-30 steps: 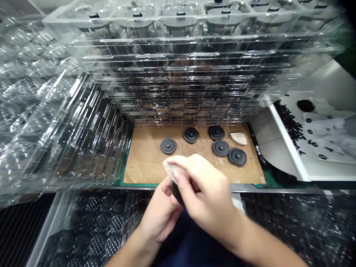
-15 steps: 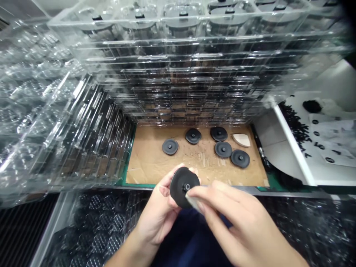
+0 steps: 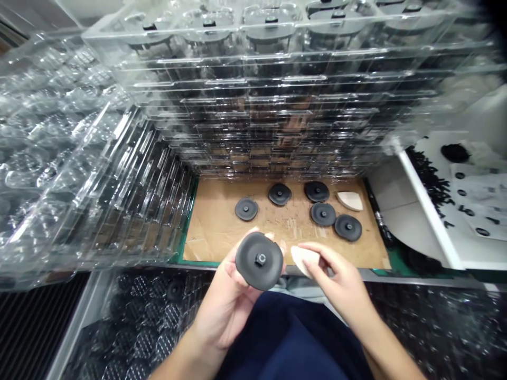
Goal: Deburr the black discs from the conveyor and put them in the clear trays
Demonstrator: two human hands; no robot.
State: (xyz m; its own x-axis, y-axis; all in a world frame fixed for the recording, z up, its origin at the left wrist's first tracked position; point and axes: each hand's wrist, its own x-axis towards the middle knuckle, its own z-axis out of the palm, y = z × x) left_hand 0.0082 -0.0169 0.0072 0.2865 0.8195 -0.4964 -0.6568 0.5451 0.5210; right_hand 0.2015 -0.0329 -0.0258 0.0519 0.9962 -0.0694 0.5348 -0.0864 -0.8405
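Black rubber disc (image 3: 259, 261), with a small stud (image 3: 260, 259) at its centre facing up, sits in the person's left hand (image 3: 225, 303) at the lower middle of the frame, just above the near edge of the work surface. The left hand is cupped and grasps the disc from behind, with the fingers curling up around its rim. Just to the right, the right hand (image 3: 343, 282) grasps a cream wedge-shaped pad (image 3: 304, 261) between thumb and fingers, its pointed end close to the disc but apart from it.

Five more black discs (image 3: 323, 214) lie flat on a brown cardboard sheet (image 3: 285, 232), spread across its middle and right. A second cream wedge (image 3: 350, 200) lies near the sheet's upper right corner. A green mat (image 3: 180, 258) shows along the sheet's left and near edges. Clear plastic trays (image 3: 257, 105) stacked in tall layers fill the top of the frame, with more clear trays (image 3: 99, 158) at the left. Dark blister trays (image 3: 150, 311) sit at the lower left, below the sheet. At the right, a white-edged tray (image 3: 428, 206) holds small black pieces (image 3: 428, 179).
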